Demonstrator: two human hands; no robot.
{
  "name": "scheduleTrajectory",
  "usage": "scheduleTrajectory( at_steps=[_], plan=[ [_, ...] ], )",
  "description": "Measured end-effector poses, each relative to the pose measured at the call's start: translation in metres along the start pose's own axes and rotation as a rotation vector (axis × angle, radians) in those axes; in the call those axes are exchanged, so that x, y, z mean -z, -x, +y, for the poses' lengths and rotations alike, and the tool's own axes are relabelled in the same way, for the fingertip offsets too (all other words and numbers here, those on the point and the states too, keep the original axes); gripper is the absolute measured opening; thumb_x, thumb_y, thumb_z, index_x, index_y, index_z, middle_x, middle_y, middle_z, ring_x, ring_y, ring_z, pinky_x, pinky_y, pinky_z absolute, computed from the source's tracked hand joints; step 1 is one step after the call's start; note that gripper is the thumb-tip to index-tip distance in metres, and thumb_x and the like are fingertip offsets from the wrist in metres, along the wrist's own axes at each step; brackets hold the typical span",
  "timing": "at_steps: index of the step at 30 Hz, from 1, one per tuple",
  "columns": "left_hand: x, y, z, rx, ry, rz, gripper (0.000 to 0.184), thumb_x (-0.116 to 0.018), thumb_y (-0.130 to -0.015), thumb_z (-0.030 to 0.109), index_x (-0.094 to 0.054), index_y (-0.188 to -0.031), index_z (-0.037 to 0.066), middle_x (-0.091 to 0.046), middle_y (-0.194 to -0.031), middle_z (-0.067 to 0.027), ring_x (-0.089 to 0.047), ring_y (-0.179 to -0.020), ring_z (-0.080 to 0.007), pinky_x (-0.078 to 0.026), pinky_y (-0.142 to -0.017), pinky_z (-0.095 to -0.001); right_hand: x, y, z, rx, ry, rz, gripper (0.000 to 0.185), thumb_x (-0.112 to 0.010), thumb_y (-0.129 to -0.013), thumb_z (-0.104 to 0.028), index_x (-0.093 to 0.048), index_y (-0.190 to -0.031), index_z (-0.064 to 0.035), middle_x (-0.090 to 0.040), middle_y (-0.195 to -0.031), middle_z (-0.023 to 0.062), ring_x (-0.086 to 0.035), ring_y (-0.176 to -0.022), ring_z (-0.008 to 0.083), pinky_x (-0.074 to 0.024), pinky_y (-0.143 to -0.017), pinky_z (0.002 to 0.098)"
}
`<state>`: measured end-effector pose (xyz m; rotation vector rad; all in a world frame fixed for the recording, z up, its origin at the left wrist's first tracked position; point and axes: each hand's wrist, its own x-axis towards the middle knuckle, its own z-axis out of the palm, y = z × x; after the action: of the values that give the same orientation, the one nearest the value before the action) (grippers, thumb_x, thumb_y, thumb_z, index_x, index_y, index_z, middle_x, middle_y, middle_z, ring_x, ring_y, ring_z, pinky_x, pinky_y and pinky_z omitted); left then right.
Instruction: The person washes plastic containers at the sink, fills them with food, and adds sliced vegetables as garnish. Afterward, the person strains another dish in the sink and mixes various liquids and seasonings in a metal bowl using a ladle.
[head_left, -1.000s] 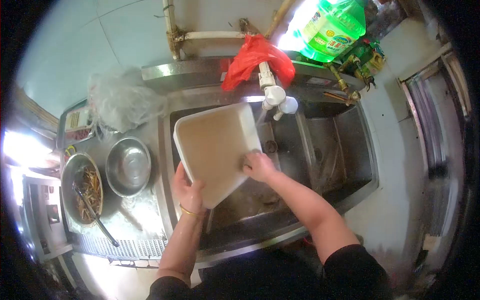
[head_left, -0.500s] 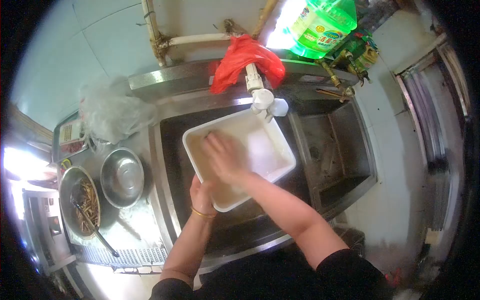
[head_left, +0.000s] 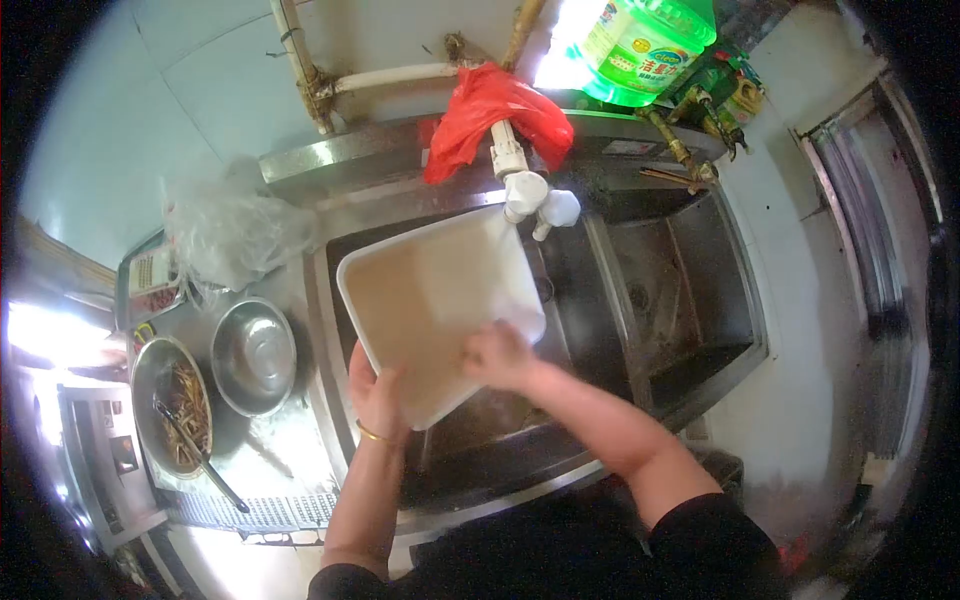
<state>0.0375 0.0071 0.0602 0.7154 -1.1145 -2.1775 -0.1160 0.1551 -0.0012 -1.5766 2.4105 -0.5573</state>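
Left hand: fingers clasp the tub by its side.
Right hand: fingers curled, blurred; cannot tell what they hold.
Sink: beneath the tub.

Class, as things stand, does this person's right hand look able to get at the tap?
Probably yes: the right hand is over the white tub, the tap is by its far edge, and nothing seems to block the way, though blur hides whether the hand holds anything.
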Motion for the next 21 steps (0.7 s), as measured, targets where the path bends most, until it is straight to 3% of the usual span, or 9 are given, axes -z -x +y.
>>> scheduleTrajectory(
  at_steps=[3, 6, 8, 11, 14, 18, 21],
  plan=[
    [-0.003, 0.007, 0.015, -0.038, -0.127, 0.032, 0.054, -0.056, -0.068, -0.003, -0.051, -0.122, -0.001, -0.062, -0.111, -0.011, -0.06, -0.102, -0.0234, -0.048, -0.087, -0.0337, 0.049, 0.003, 0.018, -0.327, -0.152, -0.13, 0.015, -0.063, -0.075, -0.022, -0.065, -0.08, -0.0079, -0.063, -0.086, 0.0133, -0.06, -0.079, 0.0336, -0.0477, -0.072, 0.0456],
    [-0.016, 0.011, 0.013, -0.047, -0.18, 0.049, 0.054, -0.055, -0.068, -0.003, -0.051, -0.122, -0.001, -0.062, -0.109, -0.011, -0.06, -0.1, -0.0229, -0.048, -0.086, -0.0328, 0.012, 0.012, 0.01, 0.018, -0.288, 0.055, 0.02, -0.066, -0.073, -0.024, -0.066, -0.087, -0.0093, -0.064, -0.088, 0.0109, -0.06, -0.086, 0.0331, -0.0477, -0.076, 0.046],
    [-0.021, 0.007, 0.011, -0.044, -0.161, 0.004, 0.054, -0.054, -0.068, -0.002, -0.05, -0.122, -0.001, -0.061, -0.109, -0.0119, -0.06, -0.098, -0.0235, -0.049, -0.086, -0.0337, -0.015, 0.015, -0.005, 0.284, -0.025, -0.101, 0.032, -0.07, -0.074, -0.029, -0.064, -0.1, -0.0117, -0.064, -0.097, 0.0096, -0.059, -0.096, 0.0331, -0.0473, -0.081, 0.0457],
    [-0.006, 0.004, 0.015, -0.013, -0.005, -0.069, 0.05, -0.055, -0.072, -0.005, -0.051, -0.122, 0.0, -0.06, -0.107, -0.0081, -0.059, -0.097, -0.0191, -0.049, -0.083, -0.031, 0.033, 0.024, -0.051, 0.362, -0.19, 0.054, 0.04, -0.07, -0.076, -0.037, -0.062, -0.108, -0.0138, -0.061, -0.11, 0.0078, -0.058, -0.102, 0.032, -0.0473, -0.084, 0.0443],
    [0.009, 0.008, 0.016, 0.08, -0.03, 0.03, 0.05, -0.054, -0.071, -0.006, -0.051, -0.12, 0.0, -0.059, -0.107, -0.0089, -0.06, -0.096, -0.0208, -0.05, -0.082, -0.0325, 0.024, 0.023, -0.032, 0.407, -0.118, -0.16, 0.04, -0.069, -0.078, -0.04, -0.061, -0.109, -0.0157, -0.058, -0.119, 0.0053, -0.058, -0.104, 0.0304, -0.0472, -0.087, 0.0433],
    [0.01, 0.012, 0.034, 0.157, 0.073, 0.011, 0.051, -0.051, -0.07, -0.007, -0.05, -0.12, -0.001, -0.058, -0.106, -0.0101, -0.06, -0.095, -0.0236, -0.051, -0.081, -0.034, 0.013, 0.035, 0.009, 0.437, 0.048, -0.072, 0.036, -0.065, -0.079, -0.045, -0.061, -0.101, -0.0171, -0.06, -0.107, 0.008, -0.062, -0.092, 0.0299, -0.0511, -0.077, 0.0437],
    [0.017, 0.015, 0.033, 0.126, 0.05, -0.003, 0.049, -0.052, -0.07, -0.003, -0.05, -0.119, -0.002, -0.058, -0.105, -0.0103, -0.06, -0.094, -0.0235, -0.051, -0.081, -0.0337, 0.047, 0.034, 0.024, 0.274, 0.166, -0.271, 0.032, -0.067, -0.078, -0.044, -0.062, -0.094, -0.0168, -0.062, -0.095, 0.0096, -0.065, -0.085, 0.0301, -0.0537, -0.068, 0.0445]
  ],
)
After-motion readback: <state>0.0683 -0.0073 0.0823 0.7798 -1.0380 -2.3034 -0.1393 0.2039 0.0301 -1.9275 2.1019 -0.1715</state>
